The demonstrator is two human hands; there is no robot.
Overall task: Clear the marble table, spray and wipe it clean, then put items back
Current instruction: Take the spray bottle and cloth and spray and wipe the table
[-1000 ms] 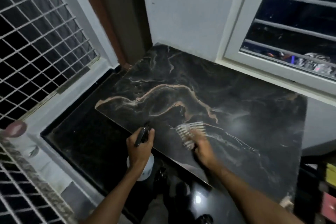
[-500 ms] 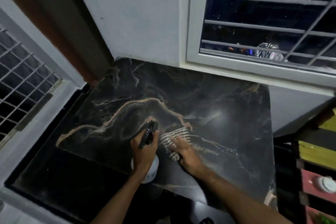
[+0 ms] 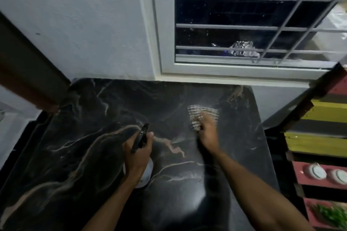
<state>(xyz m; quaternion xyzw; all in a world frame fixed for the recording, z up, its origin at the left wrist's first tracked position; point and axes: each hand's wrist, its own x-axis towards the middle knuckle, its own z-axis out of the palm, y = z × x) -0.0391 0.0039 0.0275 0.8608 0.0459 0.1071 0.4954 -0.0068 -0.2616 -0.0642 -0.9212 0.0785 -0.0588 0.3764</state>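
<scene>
The black marble table (image 3: 93,137) with pale and orange veins fills the lower middle of the view. My left hand (image 3: 138,153) grips a spray bottle (image 3: 148,172) with a black trigger head and a white body, held over the table's middle. My right hand (image 3: 207,132) presses a white checked cloth (image 3: 197,113) flat on the marble toward the far right corner. The cloth and hand are blurred by motion. Nothing else lies on the tabletop.
A white wall and a barred window (image 3: 244,24) stand behind the table. A brown door frame (image 3: 28,73) is at the left. At the right, a coloured shelf rack (image 3: 319,137) holds small white dishes (image 3: 315,171) and green leaves (image 3: 332,215).
My right hand has swept the cloth from the table's middle toward the far right corner. The left hand keeps its hold on the spray bottle. The view has swung to the right.
</scene>
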